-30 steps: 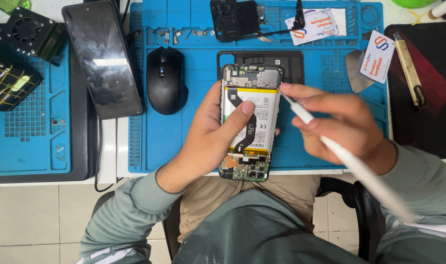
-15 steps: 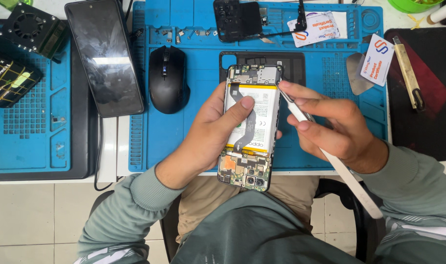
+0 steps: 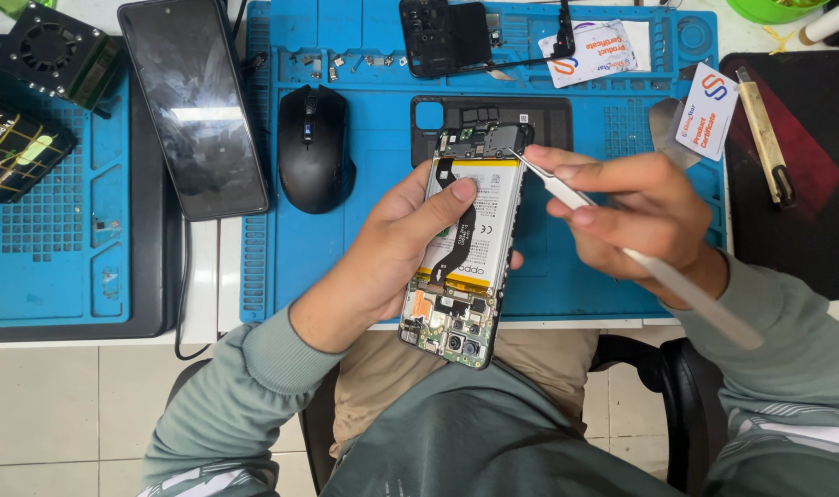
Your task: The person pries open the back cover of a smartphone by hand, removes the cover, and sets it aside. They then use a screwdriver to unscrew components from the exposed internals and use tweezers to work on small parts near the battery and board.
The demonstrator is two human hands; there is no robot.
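My left hand (image 3: 392, 248) grips an opened smartphone (image 3: 470, 248) with its back cover off, thumb pressed on the white battery beside a black flex cable. The phone's circuit board and cameras show at its near end. My right hand (image 3: 636, 216) holds metal tweezers (image 3: 567, 195), whose tip touches the phone's far right corner near the small board there. Both hands hover over the blue repair mat (image 3: 382, 248).
A black mouse (image 3: 313, 147) and a dark phone (image 3: 194, 106) lie left of the hands. A black back cover (image 3: 567, 120) lies under the held phone; another phone part (image 3: 442, 37), cards (image 3: 709, 110), small screws and a spudger (image 3: 764, 133) sit farther back.
The tweezers' tip has moved up along the phone's right edge to its far corner. The phone stays gripped in my left hand, thumb slightly shifted.
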